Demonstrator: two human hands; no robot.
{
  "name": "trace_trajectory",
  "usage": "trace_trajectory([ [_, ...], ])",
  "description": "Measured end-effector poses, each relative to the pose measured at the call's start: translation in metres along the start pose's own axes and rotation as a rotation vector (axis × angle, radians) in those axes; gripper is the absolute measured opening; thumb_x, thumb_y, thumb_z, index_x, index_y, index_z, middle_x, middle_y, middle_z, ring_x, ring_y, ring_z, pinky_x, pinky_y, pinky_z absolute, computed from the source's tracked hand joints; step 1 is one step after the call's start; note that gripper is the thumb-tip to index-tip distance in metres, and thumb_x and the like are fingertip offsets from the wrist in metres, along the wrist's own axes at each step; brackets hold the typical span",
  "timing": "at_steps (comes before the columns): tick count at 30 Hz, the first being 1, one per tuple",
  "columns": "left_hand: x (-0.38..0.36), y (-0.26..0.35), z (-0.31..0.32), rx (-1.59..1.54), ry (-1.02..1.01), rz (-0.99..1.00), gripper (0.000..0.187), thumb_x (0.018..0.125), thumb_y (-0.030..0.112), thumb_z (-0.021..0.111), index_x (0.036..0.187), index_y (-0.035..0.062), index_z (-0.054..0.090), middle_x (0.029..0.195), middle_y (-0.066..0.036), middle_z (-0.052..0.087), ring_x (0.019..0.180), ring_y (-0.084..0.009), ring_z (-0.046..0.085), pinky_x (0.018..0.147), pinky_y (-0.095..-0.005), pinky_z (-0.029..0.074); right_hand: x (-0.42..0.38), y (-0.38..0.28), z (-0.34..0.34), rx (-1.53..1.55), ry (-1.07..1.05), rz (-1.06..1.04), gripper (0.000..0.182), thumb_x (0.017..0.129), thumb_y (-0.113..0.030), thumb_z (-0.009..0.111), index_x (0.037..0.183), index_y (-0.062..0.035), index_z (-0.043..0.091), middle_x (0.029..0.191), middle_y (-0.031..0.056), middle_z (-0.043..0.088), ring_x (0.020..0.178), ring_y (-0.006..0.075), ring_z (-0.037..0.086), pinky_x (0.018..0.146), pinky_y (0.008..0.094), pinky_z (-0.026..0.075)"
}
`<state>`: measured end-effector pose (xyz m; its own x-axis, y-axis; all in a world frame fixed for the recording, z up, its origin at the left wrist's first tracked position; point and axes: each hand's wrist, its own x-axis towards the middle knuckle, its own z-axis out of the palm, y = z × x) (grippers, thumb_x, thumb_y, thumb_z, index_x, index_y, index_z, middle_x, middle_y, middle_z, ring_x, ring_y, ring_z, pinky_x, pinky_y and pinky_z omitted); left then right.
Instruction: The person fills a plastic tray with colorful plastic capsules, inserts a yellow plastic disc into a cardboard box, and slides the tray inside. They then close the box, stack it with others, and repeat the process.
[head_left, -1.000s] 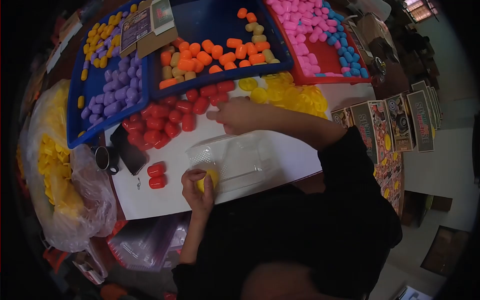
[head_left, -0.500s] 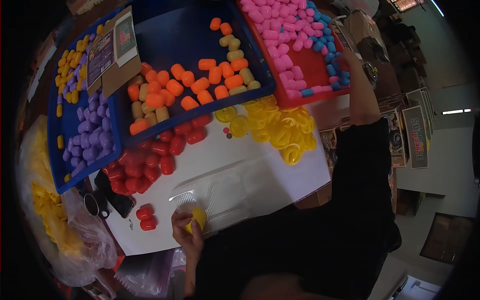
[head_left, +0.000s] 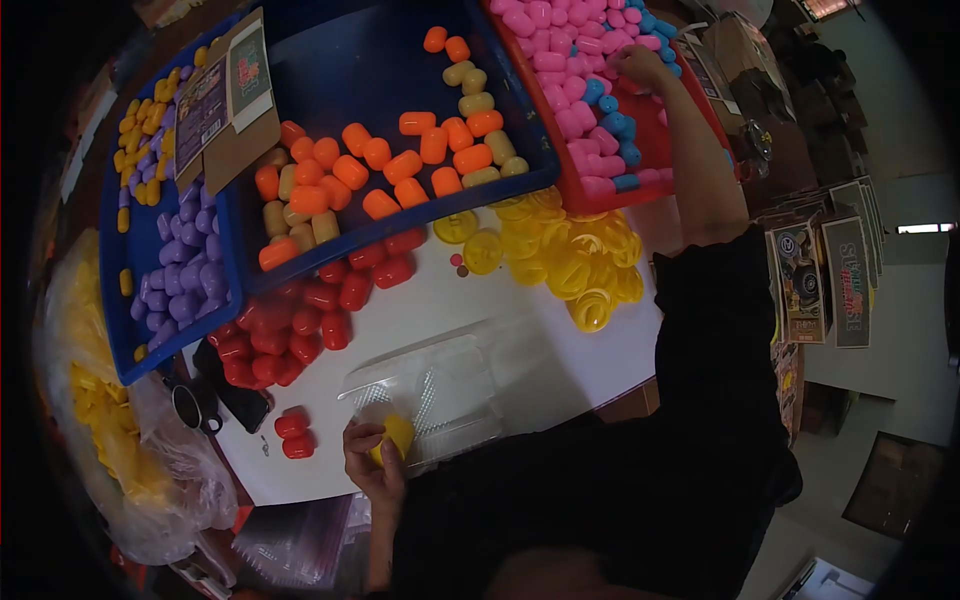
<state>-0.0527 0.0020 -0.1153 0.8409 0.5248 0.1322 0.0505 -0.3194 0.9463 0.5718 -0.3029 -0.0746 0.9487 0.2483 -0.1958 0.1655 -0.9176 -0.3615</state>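
My left hand (head_left: 368,456) grips a yellow capsule (head_left: 395,435) at the near edge of a clear plastic blister tray (head_left: 440,395) on the white table. My right hand (head_left: 640,66) is stretched far out over the red bin (head_left: 640,190), its fingers resting among pink capsules (head_left: 560,70) and blue capsules (head_left: 610,115). Whether it holds one I cannot tell. Red capsules (head_left: 300,325) lie loose on the table, and two more red capsules (head_left: 293,435) sit left of my left hand.
A blue bin (head_left: 330,60) holds orange and tan capsules (head_left: 400,160); another blue bin (head_left: 115,290) holds purple and yellow ones. Yellow capsule halves (head_left: 570,260) are piled mid-table. A bag of yellow parts (head_left: 100,420), a phone (head_left: 235,395) and printed boxes (head_left: 825,270) lie around.
My right hand left the red capsules on the table, reached up to the red bin, then shifted left among the pink and blue capsules. The left hand kept its yellow capsule.
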Motion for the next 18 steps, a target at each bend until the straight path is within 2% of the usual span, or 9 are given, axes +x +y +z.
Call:
trace_trajectory([
  [2, 0.0, 0.002, 0.0, 0.001, 0.004, -0.012, 0.009, 0.085, 0.007, 0.054, 0.089, 0.0034, 0.046, 0.094, -0.013, 0.052, 0.091, -0.0199, 0.049, 0.086, -0.0316, 0.036, 0.005, -0.014, 0.025, -0.087, -0.101, 0.098, 0.038, 0.078, -0.041, 0.065, 0.096, -0.0071, 0.065, 0.1, 0.0116, 0.061, 0.087, 0.021, 0.058, 0.06, 0.0358, 0.054],
  [3, 0.0, 0.004, 0.001, -0.012, 0.024, -0.046, 0.01, 0.084, 0.008, 0.056, 0.087, 0.0042, 0.048, 0.091, -0.012, 0.054, 0.091, -0.0223, 0.05, 0.092, -0.0369, 0.033, 0.01, -0.005, 0.034, -0.09, -0.106, 0.093, 0.038, 0.078, -0.041, 0.065, 0.096, -0.0071, 0.065, 0.1, 0.0116, 0.061, 0.087, 0.021, 0.058, 0.06, 0.0358, 0.054],
  [4, 0.0, 0.005, 0.001, -0.025, 0.044, -0.082, 0.011, 0.082, 0.01, 0.059, 0.085, 0.005, 0.049, 0.089, -0.012, 0.056, 0.092, -0.0248, 0.051, 0.099, -0.0422, 0.03, 0.015, 0.008, 0.04, 0.024, -0.164, 0.052, 0.042, 0.076, -0.038, 0.067, 0.104, -0.0082, 0.061, 0.105, 0.0079, 0.059, 0.091, 0.0175, 0.056, 0.059, 0.0347, 0.053],
  [5, -0.001, 0.005, 0.002, -0.027, 0.049, -0.087, 0.011, 0.082, 0.01, 0.059, 0.085, 0.005, 0.049, 0.089, -0.012, 0.056, 0.092, -0.0248, 0.051, 0.099, -0.0422, 0.03, 0.021, 0.017, 0.043, 0.137, -0.219, 0.011, 0.047, 0.074, -0.036, 0.07, 0.112, -0.0093, 0.058, 0.109, 0.0043, 0.057, 0.096, 0.0139, 0.054, 0.059, 0.0336, 0.053],
  [6, -0.001, 0.005, 0.002, -0.035, 0.055, -0.084, 0.012, 0.082, 0.01, 0.059, 0.085, 0.0049, 0.049, 0.088, -0.012, 0.056, 0.091, -0.0246, 0.051, 0.099, -0.0425, 0.03, 0.005, 0.004, 0.037, 0.131, -0.22, 0.007, 0.047, 0.074, -0.036, 0.07, 0.112, -0.0093, 0.058, 0.109, 0.0043, 0.057, 0.096, 0.0139, 0.054, 0.059, 0.0336, 0.053],
  [8, 0.0, 0.004, 0.003, -0.051, 0.058, -0.079, 0.012, 0.082, 0.01, 0.059, 0.085, 0.0047, 0.049, 0.088, -0.012, 0.056, 0.091, -0.0244, 0.051, 0.099, -0.0428, 0.029, -0.054, -0.037, 0.016, 0.277, -0.171, 0.302, 0.042, 0.074, -0.033, 0.069, 0.108, -0.0113, 0.06, 0.107, 0.0009, 0.058, 0.093, 0.0134, 0.054, 0.061, 0.031, 0.051],
  [12, 0.002, 0.002, 0.003, -0.057, 0.042, -0.06, 0.011, 0.081, 0.009, 0.059, 0.084, 0.0046, 0.049, 0.088, -0.012, 0.056, 0.089, -0.0237, 0.052, 0.099, -0.0424, 0.03, -0.053, -0.019, 0.02, 0.416, -0.201, 0.269, 0.037, 0.075, -0.031, 0.068, 0.107, -0.0139, 0.06, 0.105, -0.0015, 0.058, 0.094, 0.0118, 0.052, 0.06, 0.0283, 0.049],
  [15, 0.003, 0.002, 0.001, -0.053, 0.022, -0.037, 0.012, 0.081, 0.008, 0.06, 0.084, 0.0044, 0.049, 0.088, -0.012, 0.056, 0.088, -0.0234, 0.052, 0.099, -0.0419, 0.031, -0.062, -0.027, 0.022, 0.581, -0.045, 0.231, 0.03, 0.076, -0.03, 0.066, 0.101, -0.0141, 0.062, 0.097, -0.0029, 0.06, 0.083, 0.0115, 0.056, 0.056, 0.0261, 0.047],
  [18, 0.003, 0.001, 0.003, -0.07, 0.035, -0.044, 0.011, 0.08, 0.007, 0.06, 0.084, 0.0043, 0.049, 0.088, -0.012, 0.055, 0.088, -0.0232, 0.052, 0.098, -0.0417, 0.031, -0.06, -0.037, 0.011, 0.631, 0.119, 0.127, 0.033, 0.072, -0.028, 0.069, 0.099, -0.0098, 0.063, 0.093, 0.0034, 0.062, 0.08, 0.0173, 0.059, 0.063, 0.0308, 0.051],
])
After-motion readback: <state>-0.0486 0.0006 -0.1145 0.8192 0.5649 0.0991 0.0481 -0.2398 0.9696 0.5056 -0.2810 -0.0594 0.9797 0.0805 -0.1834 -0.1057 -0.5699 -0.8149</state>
